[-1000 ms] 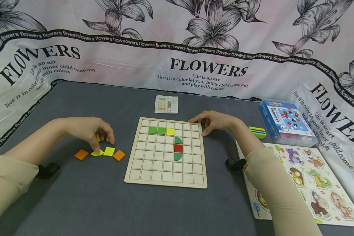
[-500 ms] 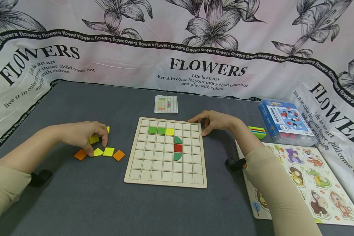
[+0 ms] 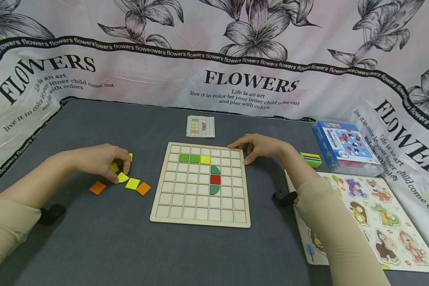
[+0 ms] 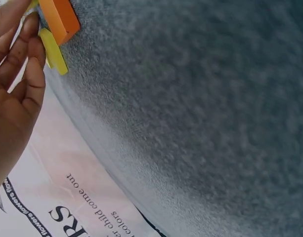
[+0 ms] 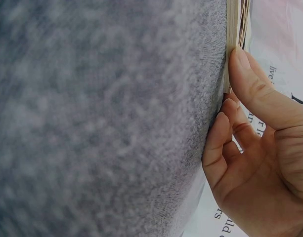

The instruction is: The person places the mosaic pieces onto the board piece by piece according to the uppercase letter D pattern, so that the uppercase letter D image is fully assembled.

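Note:
A yellow quarter-round tile (image 3: 123, 177) lies between the thumb and fingers of my left hand (image 3: 103, 159), which pinches it near the table. Beside it lie a yellow square tile (image 3: 132, 183) and two orange square tiles (image 3: 97, 188). More yellow pieces (image 3: 114, 167) are partly hidden behind the fingers; one yellow piece (image 4: 53, 52) shows by the fingertips in the left wrist view. My right hand (image 3: 262, 147) grips the far right corner of a wooden grid board (image 3: 190, 213), thumb on its side edge (image 5: 232, 44). The board carries green, yellow and red tiles (image 3: 215, 179) in its cells.
A small pattern card (image 3: 200, 126) lies behind the board. To the right are a striped green block (image 3: 310, 160), a blue-lidded clear box (image 3: 347, 147) and an animal picture board (image 3: 373, 214) under the right forearm. A flower-printed cloth (image 3: 146, 79) rises at the back.
My left hand first moved back left, then shifted slightly right, bringing the yellow quarter-round tile a little farther from me. The yellow square tile has turned slightly. My right hand stays on the board's corner.

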Motion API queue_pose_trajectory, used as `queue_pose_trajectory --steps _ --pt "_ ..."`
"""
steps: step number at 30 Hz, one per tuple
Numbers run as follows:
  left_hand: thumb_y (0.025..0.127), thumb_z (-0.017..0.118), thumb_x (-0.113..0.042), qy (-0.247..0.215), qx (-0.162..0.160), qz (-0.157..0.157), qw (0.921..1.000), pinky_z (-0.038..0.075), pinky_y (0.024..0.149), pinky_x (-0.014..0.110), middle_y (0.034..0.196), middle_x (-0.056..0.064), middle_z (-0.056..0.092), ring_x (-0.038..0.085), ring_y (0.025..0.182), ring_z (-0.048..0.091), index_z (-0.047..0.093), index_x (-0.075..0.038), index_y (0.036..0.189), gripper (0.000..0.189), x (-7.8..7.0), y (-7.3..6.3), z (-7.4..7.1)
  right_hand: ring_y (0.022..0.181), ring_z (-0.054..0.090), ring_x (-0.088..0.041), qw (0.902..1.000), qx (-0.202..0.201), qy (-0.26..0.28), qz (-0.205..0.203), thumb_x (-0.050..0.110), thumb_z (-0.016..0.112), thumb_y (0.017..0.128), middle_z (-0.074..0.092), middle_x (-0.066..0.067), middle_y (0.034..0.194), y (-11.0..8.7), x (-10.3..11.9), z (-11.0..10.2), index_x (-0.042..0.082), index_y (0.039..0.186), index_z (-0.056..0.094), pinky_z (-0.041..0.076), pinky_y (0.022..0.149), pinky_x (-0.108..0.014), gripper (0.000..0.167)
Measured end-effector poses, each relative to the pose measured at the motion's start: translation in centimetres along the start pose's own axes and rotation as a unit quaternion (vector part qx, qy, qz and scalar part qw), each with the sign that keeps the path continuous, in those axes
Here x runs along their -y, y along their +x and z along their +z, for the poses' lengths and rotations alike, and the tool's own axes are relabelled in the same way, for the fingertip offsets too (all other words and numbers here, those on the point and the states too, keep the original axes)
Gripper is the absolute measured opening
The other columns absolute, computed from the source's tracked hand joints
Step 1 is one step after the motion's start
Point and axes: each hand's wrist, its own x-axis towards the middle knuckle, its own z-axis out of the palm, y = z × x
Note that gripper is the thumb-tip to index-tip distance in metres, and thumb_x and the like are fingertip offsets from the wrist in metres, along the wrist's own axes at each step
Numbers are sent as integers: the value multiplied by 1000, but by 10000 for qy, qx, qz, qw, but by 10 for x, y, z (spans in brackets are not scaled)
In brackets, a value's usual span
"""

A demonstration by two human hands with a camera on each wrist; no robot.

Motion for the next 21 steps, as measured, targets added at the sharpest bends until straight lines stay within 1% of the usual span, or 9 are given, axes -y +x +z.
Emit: queue_pose_trajectory --steps 4,8,11,14,17,21 --pt "79 80 -12 -180 -134 -65 9997 47 62 23 75 -3 59 8 66 54 61 -16 81 20 -1 4 -1 94 48 -26 10000 13 -71 -7 15 81 80 48 -12 137 1 1 0 26 140 57 44 82 -36 66" --pt "82 79 -17 -217 -364 109 9990 46 61 24 74 -3 61 8 65 53 64 -17 80 15 -8 9 -5 94 48 -26 9999 31 -101 -32 15 81 81 48 -12 137 1 1 0 26 141 56 44 81 -36 66" --pt "85 77 -18 -392 -509 301 9975 49 64 26 79 -1 66 12 69 58 66 -16 84 11 -19 16 -7 93 48 -26 9999 39 -95 -48 14 81 81 48 -12 137 1 0 -1 25 141 56 44 81 -35 66" --pt "87 74 -19 -680 -573 461 9950 51 67 29 85 2 69 18 73 61 67 -14 88 8 -32 26 -7 92 48 -26 10000 43 -62 -55 14 81 81 48 -13 136 0 0 -2 24 141 56 44 80 -35 66" --pt "89 73 -19 -856 -544 616 9929 53 72 31 88 2 70 22 79 65 68 -14 91 7 -45 39 -4 90 48 -25 10000 50 -33 -61 14 81 81 47 -13 136 1 -1 -2 24 141 56 44 79 -35 65" --pt "89 72 -17 -843 -411 898 9915 55 74 30 90 3 70 21 81 67 70 -13 96 8 -61 54 5 90 48 -25 9999 71 1 -95 15 81 81 46 -15 137 2 -2 -2 23 141 56 44 79 -34 66"
